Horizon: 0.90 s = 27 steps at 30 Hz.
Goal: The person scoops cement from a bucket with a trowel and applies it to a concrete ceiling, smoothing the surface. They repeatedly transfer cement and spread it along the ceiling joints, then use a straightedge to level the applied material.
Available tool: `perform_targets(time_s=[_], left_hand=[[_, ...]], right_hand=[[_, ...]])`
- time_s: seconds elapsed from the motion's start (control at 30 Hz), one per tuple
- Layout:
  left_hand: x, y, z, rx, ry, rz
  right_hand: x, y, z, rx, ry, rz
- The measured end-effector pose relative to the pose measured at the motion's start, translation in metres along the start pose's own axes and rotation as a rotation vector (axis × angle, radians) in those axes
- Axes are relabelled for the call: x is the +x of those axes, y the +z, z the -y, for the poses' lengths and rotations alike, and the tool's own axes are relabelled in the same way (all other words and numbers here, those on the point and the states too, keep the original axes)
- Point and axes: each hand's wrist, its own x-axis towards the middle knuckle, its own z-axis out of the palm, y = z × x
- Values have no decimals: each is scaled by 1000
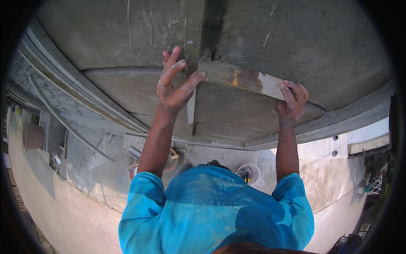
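Observation:
A short, flat board, smeared with mortar and bearing brown and orange stains, lies slantwise against a grey plastered surface. My right hand grips its right end, with the fingers bent over the upper edge. At the other end is my left hand, its fingers raised and spread apart. The left thumb reaches to the board's left end; whether it presses there I cannot tell. Just beyond that thumb, a narrow straight strip runs up the surface. Both hands carry pale mortar smears.
Below stands a white bucket with tools in it. An orange-rimmed round container sits left of my body. A long curved-looking ledge borders the surface on the left. Further left are a brown pot and a thin pole.

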Motion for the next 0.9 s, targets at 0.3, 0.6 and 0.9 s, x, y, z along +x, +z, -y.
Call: perform_targets(time_s=[0.3,0.6,0.9], left_hand=[[13,6,-1,12,-33,-63],[19,9,-1,41,-64,-117],[46,7,3,78,6,-114]], right_hand=[[5,0,5,-28,24,-66],[29,-2,-8,8,-41,-81],[44,-3,-12,-15,-53,-121]])
